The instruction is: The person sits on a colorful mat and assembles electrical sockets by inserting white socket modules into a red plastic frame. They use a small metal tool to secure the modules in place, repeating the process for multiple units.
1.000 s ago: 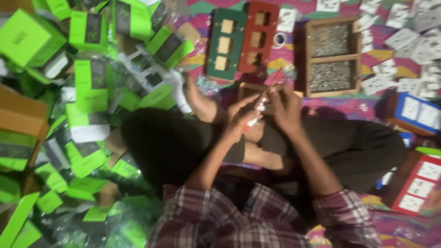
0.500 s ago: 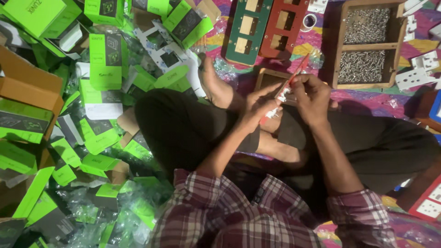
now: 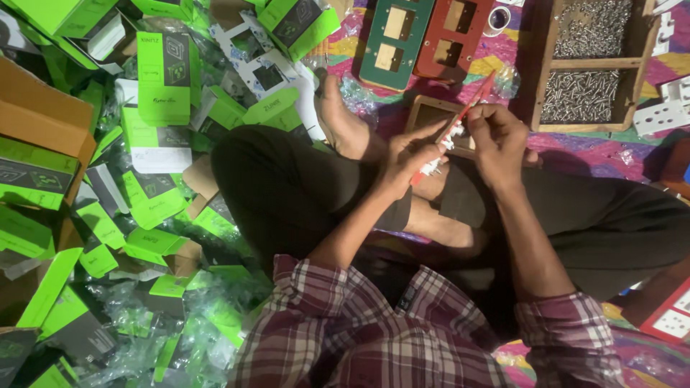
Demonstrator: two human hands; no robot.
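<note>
I sit cross-legged on a patterned mat. My left hand (image 3: 406, 154) pinches a small white plastic part (image 3: 434, 168) over my lap. My right hand (image 3: 501, 135) sits close beside it, curled around a thin red screwdriver (image 3: 471, 104) that slants from upper right down to the white part. The tool's lower tip is hidden between my fingers. Both hands nearly touch, just in front of my bare foot (image 3: 341, 118).
A wooden tray (image 3: 546, 68) with two compartments of screws lies ahead on the right. A green panel (image 3: 395, 39), a red panel (image 3: 456, 36) and a small wooden frame (image 3: 430, 115) lie ahead. Green cartons (image 3: 162, 79), plastic wrappers and a cardboard box (image 3: 36, 115) crowd the left. White plastic parts (image 3: 658, 111) lie at right.
The view has drifted so the mat and trays sit higher and further right. My hands stay together on the white part and the screwdriver, with only small shifts.
</note>
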